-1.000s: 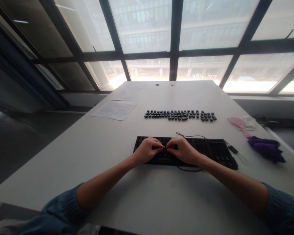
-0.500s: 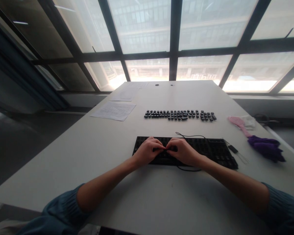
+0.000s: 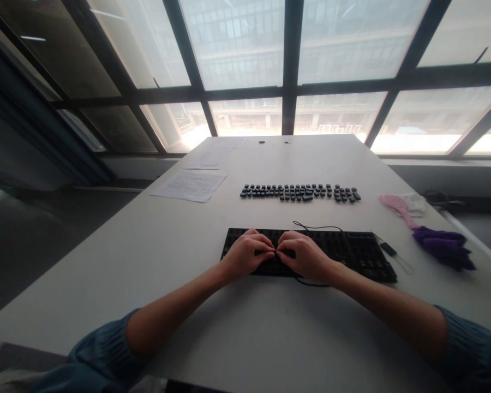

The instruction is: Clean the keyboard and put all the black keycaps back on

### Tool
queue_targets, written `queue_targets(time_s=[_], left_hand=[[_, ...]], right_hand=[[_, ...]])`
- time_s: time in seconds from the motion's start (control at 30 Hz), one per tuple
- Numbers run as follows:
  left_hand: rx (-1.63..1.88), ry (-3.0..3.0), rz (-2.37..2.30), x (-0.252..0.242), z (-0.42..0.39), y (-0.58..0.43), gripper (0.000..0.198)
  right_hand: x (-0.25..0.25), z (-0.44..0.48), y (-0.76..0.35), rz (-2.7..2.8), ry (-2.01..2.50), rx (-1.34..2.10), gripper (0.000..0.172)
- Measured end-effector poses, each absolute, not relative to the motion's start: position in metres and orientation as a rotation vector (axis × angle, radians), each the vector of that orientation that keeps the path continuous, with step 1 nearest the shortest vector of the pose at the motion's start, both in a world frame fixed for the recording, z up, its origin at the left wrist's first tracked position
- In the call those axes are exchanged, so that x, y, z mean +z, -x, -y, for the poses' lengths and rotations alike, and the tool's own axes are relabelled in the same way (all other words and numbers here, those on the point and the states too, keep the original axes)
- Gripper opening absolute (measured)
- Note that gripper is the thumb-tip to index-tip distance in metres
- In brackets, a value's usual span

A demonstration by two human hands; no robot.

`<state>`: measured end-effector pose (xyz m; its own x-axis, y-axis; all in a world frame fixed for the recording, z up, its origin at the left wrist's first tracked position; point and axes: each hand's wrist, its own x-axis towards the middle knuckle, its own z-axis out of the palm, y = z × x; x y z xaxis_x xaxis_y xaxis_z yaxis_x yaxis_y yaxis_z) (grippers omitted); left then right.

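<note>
A black keyboard (image 3: 360, 254) lies flat on the white table, its left half partly covered by my hands. My left hand (image 3: 249, 252) is over the left part of it, thumb and fingers pinched together. Close beside it, my right hand (image 3: 305, 254) makes a similar pinch, and the fingertips of both hands nearly meet above the keys. Whatever is between the fingertips is too small and dark to make out. Beyond the keyboard, several loose black keycaps (image 3: 297, 192) are laid out in rows.
To the right lie a pink brush (image 3: 396, 204), a purple cloth (image 3: 444, 246) and a small wire-looped keycap puller (image 3: 388, 249). Printed papers (image 3: 190, 185) rest at the left. A black cable (image 3: 317, 226) runs behind the keyboard, and large windows stand past the table (image 3: 147, 245).
Both hands stay at the same place on the keyboard. The fingertips have shifted very slightly; nothing else has visibly moved.
</note>
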<state>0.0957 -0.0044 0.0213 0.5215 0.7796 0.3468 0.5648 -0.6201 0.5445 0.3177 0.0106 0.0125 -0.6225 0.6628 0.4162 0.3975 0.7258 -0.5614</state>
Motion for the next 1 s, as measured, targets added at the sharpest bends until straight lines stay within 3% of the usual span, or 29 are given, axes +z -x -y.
queue_targets(time_s=[0.3, 1.0], left_hand=[[0.737, -2.591, -1.086, 0.0299, 0.0115, -0.0980, 0.023], [0.639, -2.651, -1.119, 0.0256, 0.0108, -0.0978, 0.026]], right_hand=[[0.0148, -0.0074, -0.3181, 2.429, 0.727, 0.302, 0.019], [0.0093, -0.0071, -0.3172, 2.502, 0.762, 0.292, 0.021]])
